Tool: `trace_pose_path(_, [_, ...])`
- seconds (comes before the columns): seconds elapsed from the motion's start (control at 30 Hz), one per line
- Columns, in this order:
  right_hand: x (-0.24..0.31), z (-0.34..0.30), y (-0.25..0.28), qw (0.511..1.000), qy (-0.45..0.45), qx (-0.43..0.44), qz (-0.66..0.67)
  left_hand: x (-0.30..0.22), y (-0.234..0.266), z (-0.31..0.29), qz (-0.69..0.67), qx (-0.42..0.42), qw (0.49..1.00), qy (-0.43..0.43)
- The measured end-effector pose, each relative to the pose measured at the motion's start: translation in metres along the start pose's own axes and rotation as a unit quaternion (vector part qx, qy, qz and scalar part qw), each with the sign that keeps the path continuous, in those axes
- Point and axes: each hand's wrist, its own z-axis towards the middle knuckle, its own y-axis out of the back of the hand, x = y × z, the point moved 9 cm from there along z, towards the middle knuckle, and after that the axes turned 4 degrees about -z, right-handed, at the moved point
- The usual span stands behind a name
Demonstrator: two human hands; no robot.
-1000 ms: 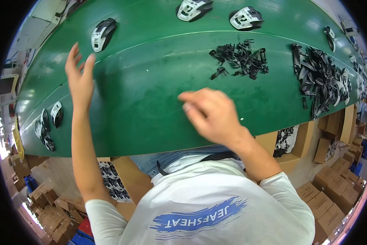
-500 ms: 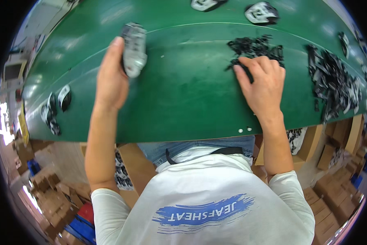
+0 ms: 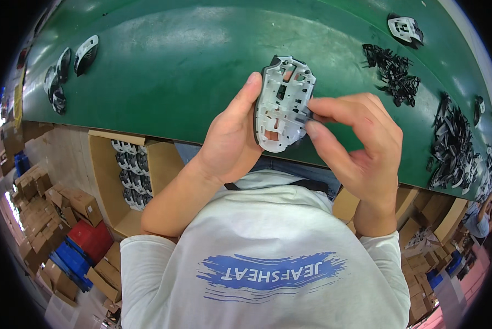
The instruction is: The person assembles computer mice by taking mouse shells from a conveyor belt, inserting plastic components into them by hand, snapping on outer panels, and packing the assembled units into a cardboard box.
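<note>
from where i stand the room is bright, with a pale sheen lying across the green surface (image 3: 147, 82). the shell (image 3: 293, 90) and the fingers (image 3: 342, 108) look fairly crisp, shadows soft; near the round black rim, straight edges bow and stacked boxes (image 3: 79, 204) turn softer.

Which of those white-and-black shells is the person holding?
The shell in the left hand, its slotted face toward the camera. Other shells lie on the green table or in the left cardboard box.
</note>
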Motion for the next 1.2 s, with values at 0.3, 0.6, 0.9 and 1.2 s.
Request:
trace_pose_path(0.3, [0.003, -0.005, -0.019, 0.989, 0.018, 0.029, -0.145, 0.018, -0.007, -0.013, 0.058, 0.005, 0.998, 0.020])
trace_pose_path(0.6, [-0.002, -0.013, -0.020, 0.993, 0.036, 0.016, -0.115, 0.024, -0.007, -0.013, 0.024, 0.000, 1.000, 0.009])
trace_pose_path(0.9, [0.001, -0.016, -0.012, 0.986, 0.050, 0.018, -0.157, 0.030, -0.007, -0.010, 0.038, 0.011, 0.999, 0.025])
trace_pose_path(1.2, [-0.004, -0.024, -0.019, 0.992, 0.025, 0.019, -0.123, 0.035, -0.008, -0.010, 0.030, -0.019, 0.999, 0.021])
